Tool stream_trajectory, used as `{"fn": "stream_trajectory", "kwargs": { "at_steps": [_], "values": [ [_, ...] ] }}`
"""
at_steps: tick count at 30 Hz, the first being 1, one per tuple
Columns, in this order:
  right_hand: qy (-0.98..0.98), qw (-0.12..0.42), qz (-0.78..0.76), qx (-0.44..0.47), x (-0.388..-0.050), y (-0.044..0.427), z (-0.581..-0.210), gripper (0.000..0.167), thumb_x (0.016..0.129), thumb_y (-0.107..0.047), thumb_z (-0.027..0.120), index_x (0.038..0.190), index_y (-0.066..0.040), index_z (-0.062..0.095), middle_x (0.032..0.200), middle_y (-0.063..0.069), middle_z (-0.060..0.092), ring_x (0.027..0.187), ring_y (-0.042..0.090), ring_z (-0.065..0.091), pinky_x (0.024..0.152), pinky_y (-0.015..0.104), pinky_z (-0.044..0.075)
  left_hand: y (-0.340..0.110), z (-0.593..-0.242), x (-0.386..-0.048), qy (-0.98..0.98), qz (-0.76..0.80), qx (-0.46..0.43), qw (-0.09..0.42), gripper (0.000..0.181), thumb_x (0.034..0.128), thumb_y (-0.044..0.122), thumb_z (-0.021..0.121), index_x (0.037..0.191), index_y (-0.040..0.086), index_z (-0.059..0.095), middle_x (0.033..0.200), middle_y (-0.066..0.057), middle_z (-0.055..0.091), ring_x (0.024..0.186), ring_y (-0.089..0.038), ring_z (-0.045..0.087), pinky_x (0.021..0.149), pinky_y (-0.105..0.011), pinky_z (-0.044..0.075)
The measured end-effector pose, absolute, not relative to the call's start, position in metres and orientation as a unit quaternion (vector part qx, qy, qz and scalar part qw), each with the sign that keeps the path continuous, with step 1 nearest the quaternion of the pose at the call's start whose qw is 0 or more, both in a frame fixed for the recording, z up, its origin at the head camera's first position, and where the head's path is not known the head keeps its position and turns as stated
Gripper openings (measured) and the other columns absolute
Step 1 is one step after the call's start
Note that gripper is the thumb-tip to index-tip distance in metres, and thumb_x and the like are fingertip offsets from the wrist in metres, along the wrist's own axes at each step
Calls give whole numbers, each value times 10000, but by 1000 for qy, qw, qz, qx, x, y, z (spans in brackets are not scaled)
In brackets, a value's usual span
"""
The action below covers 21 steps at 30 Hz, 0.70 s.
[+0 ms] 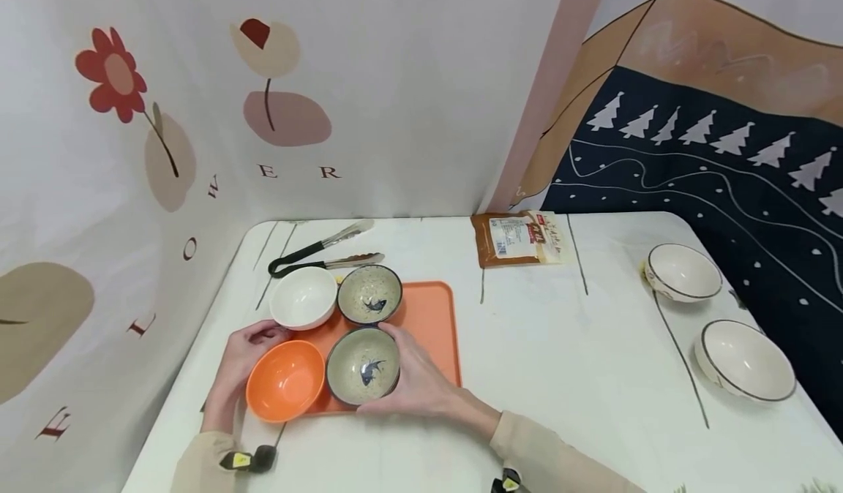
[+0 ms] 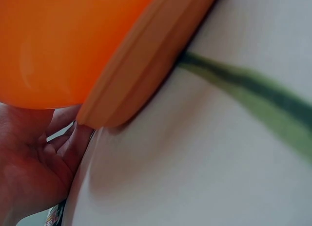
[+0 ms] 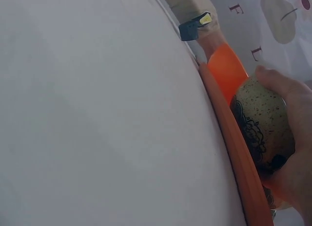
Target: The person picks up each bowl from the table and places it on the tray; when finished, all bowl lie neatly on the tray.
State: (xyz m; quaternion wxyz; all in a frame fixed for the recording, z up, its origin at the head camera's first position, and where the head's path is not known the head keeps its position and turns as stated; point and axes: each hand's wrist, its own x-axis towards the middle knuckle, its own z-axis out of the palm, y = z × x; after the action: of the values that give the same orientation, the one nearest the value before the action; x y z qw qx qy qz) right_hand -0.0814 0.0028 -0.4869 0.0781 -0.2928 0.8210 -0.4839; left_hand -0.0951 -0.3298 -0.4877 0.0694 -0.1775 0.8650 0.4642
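Note:
An orange tray [image 1: 431, 317] carries several bowls. My right hand [image 1: 418, 376] grips the near speckled bowl [image 1: 364, 367], thumb and fingers spread around its right side; a dark fish is drawn inside. In the right wrist view, the hand holds this bowl's speckled outer wall [image 3: 265, 119] above the tray edge. My left hand [image 1: 240, 365] is at the tray's left side, beside the orange bowl [image 1: 286, 381]. In the left wrist view its fingers [image 2: 73, 145] meet the tray's corner, their tips partly hidden. Behind stand a white bowl [image 1: 304, 298] and another speckled fish bowl [image 1: 370, 294].
Black-handled tongs [image 1: 316, 255] lie behind the tray. A brown and white food packet [image 1: 520, 238] lies at the table's back. On the right stand two cream bowls with dark rims, one farther back [image 1: 683, 272] and one nearer [image 1: 747, 361]. Printed cloth [image 1: 408, 91] hangs behind the table.

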Motion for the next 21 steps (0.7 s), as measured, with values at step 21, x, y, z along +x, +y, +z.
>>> {"fn": "stream_trajectory", "kwargs": {
  "at_steps": [21],
  "values": [
    [768,113,-563,-284,-89,37,-466,1216,712,-336,936,1601,-55,155,1608,199,301,1466,352,368,1182,488,361,-331,-491,-95,862,473,-171,69,498,989,328,655,1370,13,596,1012,37,672,859,-57,601,753,-174,522]
  ]
}}
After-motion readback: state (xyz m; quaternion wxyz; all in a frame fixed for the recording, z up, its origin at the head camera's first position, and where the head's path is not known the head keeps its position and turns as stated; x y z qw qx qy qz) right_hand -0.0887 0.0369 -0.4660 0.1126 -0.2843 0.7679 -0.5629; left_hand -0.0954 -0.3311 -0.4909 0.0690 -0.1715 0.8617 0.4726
